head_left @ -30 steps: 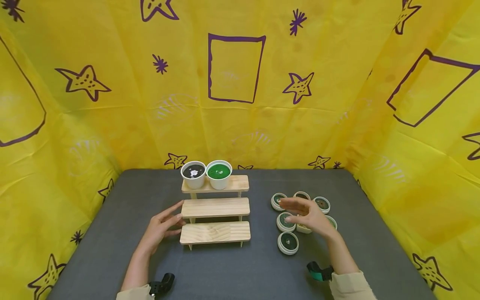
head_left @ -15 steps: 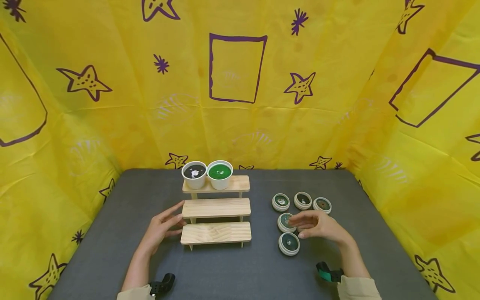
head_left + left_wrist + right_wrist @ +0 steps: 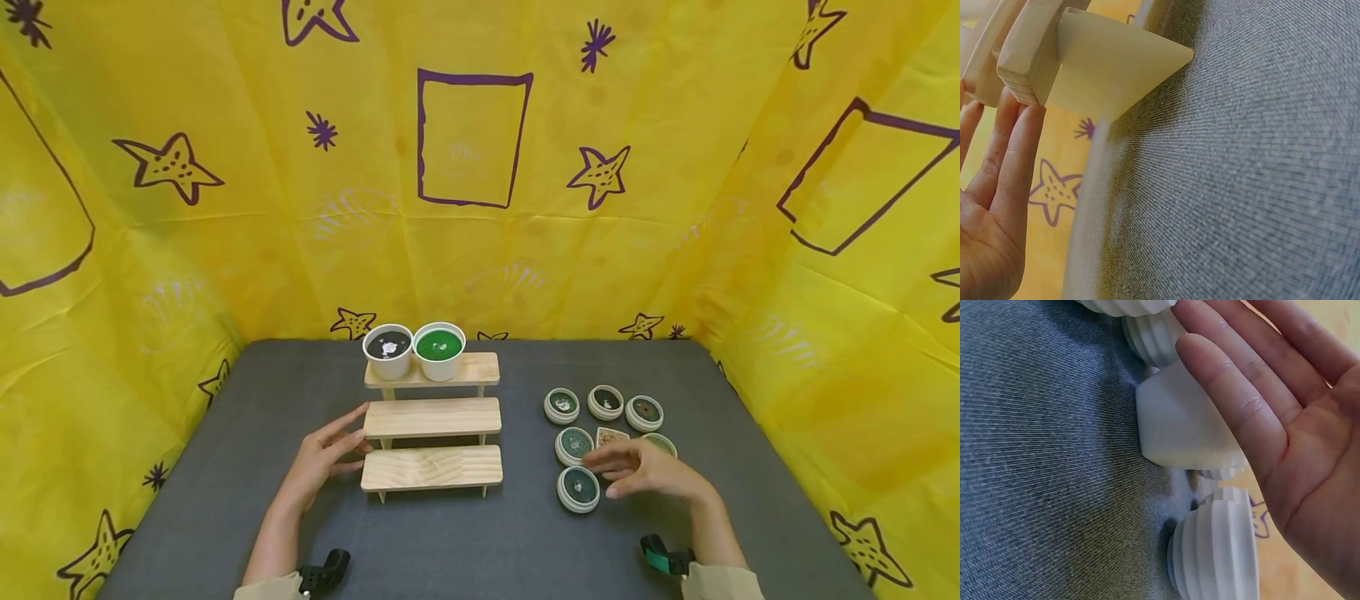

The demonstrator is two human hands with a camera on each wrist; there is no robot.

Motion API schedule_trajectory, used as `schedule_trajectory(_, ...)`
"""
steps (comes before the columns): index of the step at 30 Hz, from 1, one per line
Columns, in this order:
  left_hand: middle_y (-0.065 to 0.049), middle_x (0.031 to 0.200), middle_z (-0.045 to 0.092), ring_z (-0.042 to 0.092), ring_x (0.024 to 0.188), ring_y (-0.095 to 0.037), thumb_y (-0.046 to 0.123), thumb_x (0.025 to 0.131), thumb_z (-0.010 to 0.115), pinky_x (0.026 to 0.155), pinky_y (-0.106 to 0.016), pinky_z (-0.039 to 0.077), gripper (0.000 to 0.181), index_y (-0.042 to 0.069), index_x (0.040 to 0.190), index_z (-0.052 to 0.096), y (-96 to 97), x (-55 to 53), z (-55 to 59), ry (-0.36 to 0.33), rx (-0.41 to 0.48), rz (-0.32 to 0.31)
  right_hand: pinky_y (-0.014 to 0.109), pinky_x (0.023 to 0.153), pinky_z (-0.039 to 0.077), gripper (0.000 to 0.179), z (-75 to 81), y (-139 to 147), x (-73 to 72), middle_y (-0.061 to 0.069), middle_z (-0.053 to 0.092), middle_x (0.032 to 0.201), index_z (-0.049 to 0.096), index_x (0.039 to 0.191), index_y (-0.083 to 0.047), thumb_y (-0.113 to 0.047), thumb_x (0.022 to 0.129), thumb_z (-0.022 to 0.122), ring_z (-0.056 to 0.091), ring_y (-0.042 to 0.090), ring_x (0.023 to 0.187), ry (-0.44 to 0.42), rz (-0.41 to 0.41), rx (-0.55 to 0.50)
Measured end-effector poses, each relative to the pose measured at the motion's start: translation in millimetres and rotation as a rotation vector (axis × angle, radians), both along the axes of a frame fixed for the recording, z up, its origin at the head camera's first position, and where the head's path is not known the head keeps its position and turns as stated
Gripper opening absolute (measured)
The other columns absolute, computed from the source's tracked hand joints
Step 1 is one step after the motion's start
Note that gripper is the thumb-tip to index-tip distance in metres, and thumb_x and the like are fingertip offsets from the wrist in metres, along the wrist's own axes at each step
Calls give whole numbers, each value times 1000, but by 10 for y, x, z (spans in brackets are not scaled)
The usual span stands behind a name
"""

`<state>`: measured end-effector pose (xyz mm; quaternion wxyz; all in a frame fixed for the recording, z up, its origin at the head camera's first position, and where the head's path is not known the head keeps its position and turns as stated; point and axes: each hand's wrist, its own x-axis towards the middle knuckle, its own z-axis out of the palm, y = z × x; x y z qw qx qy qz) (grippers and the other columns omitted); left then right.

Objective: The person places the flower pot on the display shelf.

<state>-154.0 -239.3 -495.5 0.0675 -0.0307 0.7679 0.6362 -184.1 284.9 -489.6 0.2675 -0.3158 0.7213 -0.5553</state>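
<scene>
My left hand point(image 3: 318, 458) touches the left ends of a three-step wooden stand point(image 3: 432, 417) with extended fingertips. In the left wrist view its fingers point(image 3: 1013, 162) reach the plank ends. On the top step stand two white cups, one with dark contents point(image 3: 387, 367) and one with green contents point(image 3: 438, 368). My right hand point(image 3: 648, 473) is over the right-hand group of small pots, fingers loosely bent and holding nothing. Its fingertips are close to the dark green front pot point(image 3: 578, 490) and a teal one point(image 3: 574, 446). A smooth-sided, squarish pot point(image 3: 611, 436) is partly hidden behind it.
Behind these lie more white-rimmed pots: green point(image 3: 562, 406), black point(image 3: 605, 402) and brown point(image 3: 644, 413). A pale green pot point(image 3: 663, 443) is partly covered by the right hand. Yellow cloth point(image 3: 480, 267) with purple drawings surrounds the dark grey table point(image 3: 480, 550).
My right hand has moved from over the back pots toward the front and slightly right, uncovering the back pots and part of the squarish one. The left hand stays at the stand.
</scene>
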Motion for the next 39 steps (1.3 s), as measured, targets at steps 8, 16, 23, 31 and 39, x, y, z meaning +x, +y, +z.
schedule_trajectory(8,2,89,70,68,88,-6,31,98,61,80,-33,62,58,18,151,42,1,4,3,0,0,4,23,103,52,52,-40,-16,15,40,51,133,52,132,14,0,86,72,60,3,124,31,24,23)
schedule_trajectory(16,0,90,70,68,89,-7,30,99,61,80,-34,62,57,17,151,42,-1,-3,4,3,0,1,17,103,48,59,-86,-86,35,42,46,137,49,134,15,-4,84,74,57,-1,124,-6,43,32)
schedule_trajectory(23,1,90,71,68,89,-6,31,98,61,81,-35,62,58,17,151,42,-5,-2,-1,-4,-4,3,20,102,51,70,-178,-154,37,44,40,141,43,139,15,-4,82,77,58,0,123,-50,62,31)
schedule_trajectory(31,2,89,71,68,88,-6,31,98,61,81,-36,62,58,18,151,42,-1,-1,7,-13,-1,12,17,98,52,76,-256,-195,44,45,38,142,37,142,17,-6,82,77,56,-4,123,-53,96,26)
schedule_trajectory(39,-1,90,71,68,89,-7,32,98,61,82,-37,62,57,20,151,43,5,0,19,-18,1,18,15,93,53,70,-238,-256,63,36,51,137,49,138,9,-13,80,81,57,-6,117,23,32,114)
